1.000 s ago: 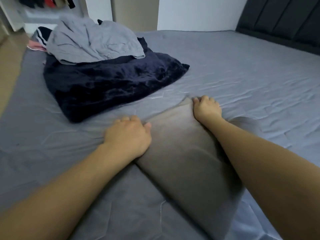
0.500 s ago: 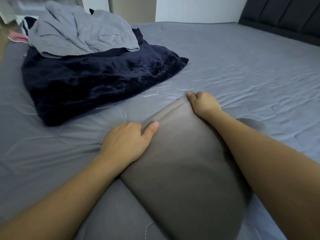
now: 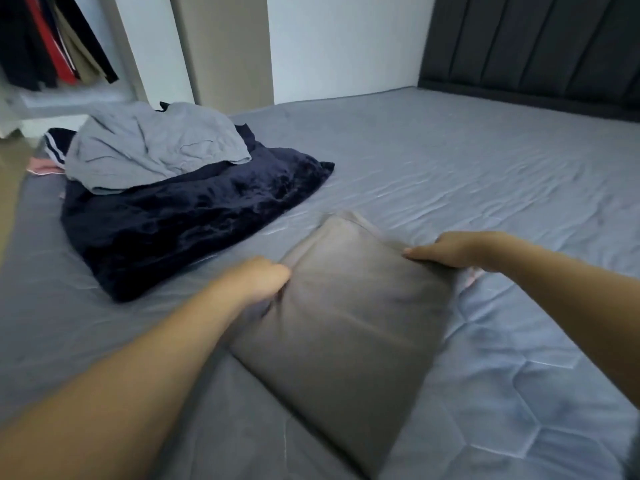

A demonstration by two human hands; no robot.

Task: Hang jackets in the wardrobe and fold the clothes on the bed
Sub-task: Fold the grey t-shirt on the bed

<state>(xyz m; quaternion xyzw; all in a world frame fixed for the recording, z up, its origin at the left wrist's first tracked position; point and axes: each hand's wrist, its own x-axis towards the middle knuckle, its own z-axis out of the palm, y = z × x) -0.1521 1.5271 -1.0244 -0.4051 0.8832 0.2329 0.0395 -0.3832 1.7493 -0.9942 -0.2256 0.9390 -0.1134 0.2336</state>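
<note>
The fingers of the left hand (image 3: 258, 278) are curled closed on the left edge of the taupe garment (image 3: 349, 317); those of the right hand (image 3: 446, 249) are pinched together on its far right edge. This garment lies on the bed (image 3: 485, 168) as a compact rectangle, so its folding seems nearly finished. Beyond it the grey garment (image 3: 156, 147) sits unfolded on the dark navy one (image 3: 180, 223). Clothes hang in the wardrobe (image 3: 52, 39) already, so most folding remains.

text: none legible | labels: none | numbers: none
</note>
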